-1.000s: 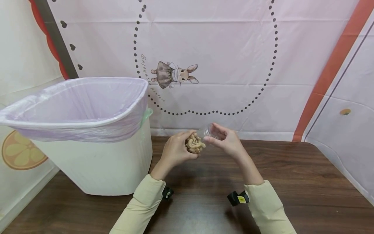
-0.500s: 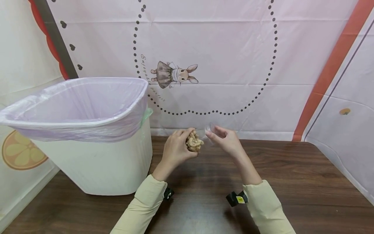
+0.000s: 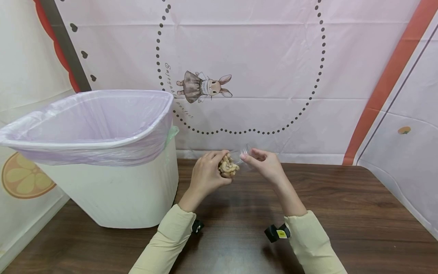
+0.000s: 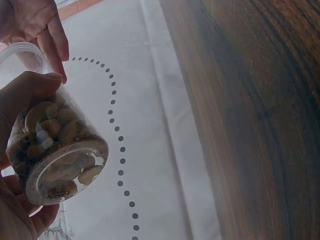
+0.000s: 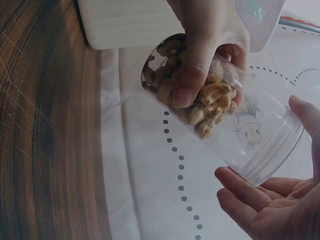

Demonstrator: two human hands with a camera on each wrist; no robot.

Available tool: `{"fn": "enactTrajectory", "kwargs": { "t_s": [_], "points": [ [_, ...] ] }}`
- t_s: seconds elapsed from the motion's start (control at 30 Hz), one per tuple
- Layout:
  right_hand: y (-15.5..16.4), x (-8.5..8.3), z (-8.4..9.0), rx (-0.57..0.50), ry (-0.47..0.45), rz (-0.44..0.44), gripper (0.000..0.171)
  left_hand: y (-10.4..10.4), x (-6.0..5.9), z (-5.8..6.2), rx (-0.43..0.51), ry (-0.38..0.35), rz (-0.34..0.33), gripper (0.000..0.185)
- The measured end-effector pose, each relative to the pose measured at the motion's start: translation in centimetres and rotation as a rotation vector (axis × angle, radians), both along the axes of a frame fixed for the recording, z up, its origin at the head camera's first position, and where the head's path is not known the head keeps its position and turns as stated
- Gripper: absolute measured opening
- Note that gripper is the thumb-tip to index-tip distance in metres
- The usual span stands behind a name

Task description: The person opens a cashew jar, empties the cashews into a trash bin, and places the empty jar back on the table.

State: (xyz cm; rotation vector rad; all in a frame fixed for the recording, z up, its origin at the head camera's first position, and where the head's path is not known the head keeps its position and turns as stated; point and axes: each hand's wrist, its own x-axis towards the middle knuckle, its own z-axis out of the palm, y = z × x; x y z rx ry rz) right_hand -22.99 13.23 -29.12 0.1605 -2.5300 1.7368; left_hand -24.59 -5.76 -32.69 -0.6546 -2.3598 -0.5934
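Clear jar point(image 5: 220, 115) of cashews point(image 5: 207, 107), unlabelled, in left hand point(image 3: 205, 176); right hand point(image 3: 267, 165) at mouth.

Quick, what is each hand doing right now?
Left hand: grips the clear jar of cashews.
Right hand: open, fingers at the jar's mouth.

You hold a clear, colourless jar point(image 3: 236, 160) of pale tan and beige cashews point(image 5: 210, 102); your sleeves point(image 3: 171, 239) are pale yellow-cream, with a black strap and a yellow tag at the right cuff; the table point(image 3: 342, 213) is dark brown with streaked wood grain; at its left edge the bin point(image 3: 113, 198) is white, lined with a pale lilac bag point(image 3: 92, 121) and a scrap of mint green at its corner; the backdrop point(image 3: 267, 61) along the far edge is pale pink with a loop of black dots, small black hearts, a brown-dressed rabbit point(image 3: 203, 87), an orange-red stripe and orange fruit prints.
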Motion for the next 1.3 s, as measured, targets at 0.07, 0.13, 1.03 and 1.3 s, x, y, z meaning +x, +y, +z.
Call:
{"fn": "enactTrajectory", "kwargs": {
  "t_s": [0.07,0.13,1.03,1.3],
  "points": [
    [0.0,0.0,0.0,-0.007,0.003,0.001,0.072,0.0,0.0,0.0,-0.005,-0.005,0.002,0.075],
    [0.0,0.0,-0.1,-0.011,0.002,-0.002,0.071,0.0,0.0,0.1,-0.009,-0.008,0.003,0.075],
    [0.9,0.5,0.6,0.114,0.097,0.164,0.079,-0.9,0.1,0.6,0.096,-0.256,-0.154,0.078],
    [1.1,0.3,0.4,0.095,0.091,0.187,0.079,-0.9,0.1,0.7,0.093,-0.266,-0.139,0.079]
  ]
}}
